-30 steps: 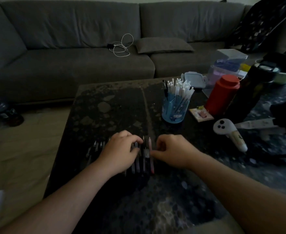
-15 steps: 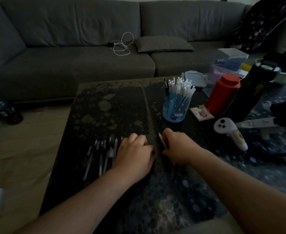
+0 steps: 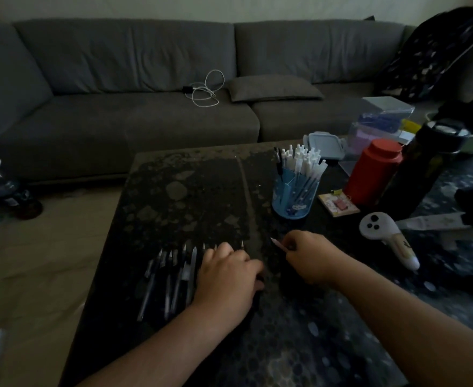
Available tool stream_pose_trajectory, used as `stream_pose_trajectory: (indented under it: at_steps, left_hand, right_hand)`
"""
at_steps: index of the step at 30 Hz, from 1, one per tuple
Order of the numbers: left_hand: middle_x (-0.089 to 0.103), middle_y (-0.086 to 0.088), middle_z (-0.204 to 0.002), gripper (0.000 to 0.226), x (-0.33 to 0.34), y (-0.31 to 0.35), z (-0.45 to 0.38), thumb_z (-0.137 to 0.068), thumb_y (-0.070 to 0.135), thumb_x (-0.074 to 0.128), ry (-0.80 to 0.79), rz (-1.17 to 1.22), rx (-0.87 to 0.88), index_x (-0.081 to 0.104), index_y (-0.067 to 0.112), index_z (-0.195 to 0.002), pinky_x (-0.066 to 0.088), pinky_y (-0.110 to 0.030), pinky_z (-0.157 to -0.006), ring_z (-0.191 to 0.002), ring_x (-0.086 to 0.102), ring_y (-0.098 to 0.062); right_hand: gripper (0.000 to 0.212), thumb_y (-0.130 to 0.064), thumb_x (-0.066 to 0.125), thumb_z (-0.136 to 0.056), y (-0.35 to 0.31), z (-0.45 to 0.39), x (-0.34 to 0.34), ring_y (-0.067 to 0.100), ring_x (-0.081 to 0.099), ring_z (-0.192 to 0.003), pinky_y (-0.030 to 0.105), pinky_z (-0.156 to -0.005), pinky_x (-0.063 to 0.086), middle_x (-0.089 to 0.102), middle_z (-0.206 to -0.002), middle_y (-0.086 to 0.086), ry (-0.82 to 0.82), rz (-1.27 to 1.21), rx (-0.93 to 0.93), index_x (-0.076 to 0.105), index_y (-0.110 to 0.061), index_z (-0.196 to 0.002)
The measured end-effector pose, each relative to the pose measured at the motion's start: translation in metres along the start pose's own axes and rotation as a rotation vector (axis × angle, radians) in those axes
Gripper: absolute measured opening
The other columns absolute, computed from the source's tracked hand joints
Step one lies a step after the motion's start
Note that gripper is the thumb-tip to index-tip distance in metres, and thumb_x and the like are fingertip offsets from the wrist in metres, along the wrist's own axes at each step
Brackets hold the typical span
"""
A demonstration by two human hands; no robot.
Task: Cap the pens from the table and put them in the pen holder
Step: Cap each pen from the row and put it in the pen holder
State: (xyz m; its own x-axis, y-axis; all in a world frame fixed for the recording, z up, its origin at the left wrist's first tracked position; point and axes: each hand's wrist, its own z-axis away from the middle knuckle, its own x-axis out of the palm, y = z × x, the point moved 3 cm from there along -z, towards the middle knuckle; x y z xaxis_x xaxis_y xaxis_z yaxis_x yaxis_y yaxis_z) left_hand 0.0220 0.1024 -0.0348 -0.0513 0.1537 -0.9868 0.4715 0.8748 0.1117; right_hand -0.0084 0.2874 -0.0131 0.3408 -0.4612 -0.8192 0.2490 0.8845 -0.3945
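Note:
Several uncapped pens (image 3: 171, 277) lie side by side on the dark table (image 3: 196, 196), tips pointing away from me. My left hand (image 3: 224, 277) lies over the right end of that row with bent fingers; what is under it is hidden. To its right, my right hand (image 3: 313, 258) pinches a light-coloured pen (image 3: 278, 244) just above the table, its tip pointing up and left. The blue pen holder (image 3: 294, 196) stands further back on the right, filled with several white-capped pens (image 3: 302, 160).
A red canister (image 3: 372, 174), a dark bottle (image 3: 425, 163), a small notepad (image 3: 338, 205) and a white controller (image 3: 386, 236) crowd the table's right side. Plastic boxes (image 3: 380, 118) sit behind them. A grey sofa (image 3: 145, 107) with a white cable (image 3: 204, 90) lies beyond.
My right hand has lifted the light-coloured pen out of the row and drawn it to the right. My left hand slid right along the row, uncovering the pens at the left end.

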Motion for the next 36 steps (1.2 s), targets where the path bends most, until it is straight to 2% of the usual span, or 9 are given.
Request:
stream_pose_trajectory:
  at_steps: [4, 9, 13, 17, 19, 22, 27, 32, 36]
  left_hand:
    - [0.069, 0.009, -0.107, 0.016, -0.001, 0.005, 0.002, -0.105, 0.033, 0.048, 0.042, 0.017, -0.030, 0.058, 0.036, -0.117, 0.033, -0.041, -0.087, -0.109, 0.051, -0.024]
    - [0.064, 0.006, -0.122, 0.037, -0.006, -0.009, -0.008, -0.106, 0.023, 0.051, 0.141, 0.237, -0.101, 0.054, 0.035, -0.140, 0.046, -0.036, -0.096, -0.113, 0.058, -0.021]
    - [0.064, 0.007, -0.117, 0.026, -0.030, -0.039, -0.017, -0.103, 0.012, 0.059, 0.263, 0.477, -0.207, 0.072, 0.024, -0.121, 0.040, -0.015, -0.089, -0.104, 0.058, -0.006]
    - [0.062, 0.014, -0.108, 0.016, -0.054, -0.063, -0.014, -0.105, 0.021, 0.057, 0.311, 0.552, -0.329, 0.068, 0.032, -0.112, 0.040, -0.013, -0.074, -0.093, 0.058, 0.001]
    - [0.066, 0.017, -0.101, 0.016, -0.062, -0.072, -0.011, -0.106, 0.023, 0.057, 0.307, 0.682, -0.376, 0.068, 0.035, -0.107, 0.042, -0.015, -0.070, -0.088, 0.060, 0.002]
    - [0.074, 0.014, -0.100, 0.021, -0.067, -0.075, -0.006, -0.104, 0.020, 0.063, 0.334, 1.007, -0.430, 0.073, 0.039, -0.104, 0.053, -0.021, -0.081, -0.094, 0.068, 0.000]
    - [0.079, 0.003, -0.096, 0.012, -0.063, -0.076, 0.004, -0.097, 0.017, 0.073, 0.353, 1.182, -0.458, 0.076, 0.027, -0.100, 0.057, -0.022, -0.076, -0.087, 0.073, -0.009]
    - [0.079, 0.010, -0.086, 0.016, -0.065, -0.073, 0.009, -0.097, 0.009, 0.071, 0.333, 1.209, -0.429, 0.077, 0.024, -0.096, 0.054, -0.013, -0.070, -0.074, 0.068, 0.002]
    - [0.079, 0.013, -0.093, 0.019, -0.070, -0.069, 0.011, -0.099, 0.010, 0.069, 0.323, 1.213, -0.400, 0.078, 0.027, -0.102, 0.054, -0.013, -0.072, -0.080, 0.071, 0.001]
  right_hand:
    - [0.036, -0.017, 0.052, -0.102, 0.002, -0.003, -0.002, 0.016, 0.058, -0.103, 0.029, -0.081, 0.048, 0.059, -0.124, 0.001, -0.017, -0.039, 0.015, 0.060, -0.028, -0.136]
    - [0.027, -0.027, 0.050, -0.106, 0.007, -0.008, -0.005, 0.014, 0.063, -0.097, 0.030, -0.072, 0.050, 0.064, -0.113, -0.002, 0.014, -0.100, 0.003, 0.065, -0.029, -0.129]
    - [0.024, -0.029, 0.049, -0.108, 0.008, -0.006, -0.009, 0.012, 0.064, -0.093, 0.028, -0.069, 0.049, 0.066, -0.105, -0.005, 0.042, -0.121, -0.041, 0.069, -0.030, -0.122]
    - [0.024, -0.031, 0.050, -0.108, 0.004, 0.001, -0.015, 0.010, 0.064, -0.096, 0.029, -0.075, 0.050, 0.067, -0.109, -0.008, 0.094, -0.174, -0.116, 0.068, -0.036, -0.124]
    - [0.025, -0.035, 0.053, -0.107, 0.000, 0.006, -0.021, 0.009, 0.063, -0.099, 0.026, -0.077, 0.048, 0.068, -0.113, -0.010, 0.199, -0.195, -0.201, 0.068, -0.041, -0.126]
    - [0.023, -0.043, 0.058, -0.103, -0.013, 0.021, -0.034, 0.005, 0.060, -0.091, 0.024, -0.072, 0.045, 0.065, -0.100, -0.014, 0.481, -0.084, -0.393, 0.072, -0.041, -0.122]
    - [0.031, -0.055, 0.056, -0.099, -0.038, 0.045, -0.039, 0.018, 0.052, -0.089, 0.044, -0.072, 0.052, 0.059, -0.094, -0.008, 0.797, 0.111, -0.662, 0.077, -0.038, -0.113]
    - [0.025, -0.049, 0.062, -0.099, -0.055, 0.050, -0.037, 0.020, 0.050, -0.091, 0.045, -0.072, 0.048, 0.058, -0.097, -0.005, 0.890, 0.109, -0.735, 0.079, -0.035, -0.112]
    - [0.026, -0.048, 0.061, -0.098, -0.063, 0.055, -0.032, 0.019, 0.049, -0.095, 0.040, -0.074, 0.042, 0.058, -0.100, -0.007, 0.873, 0.155, -0.733, 0.076, -0.038, -0.116]
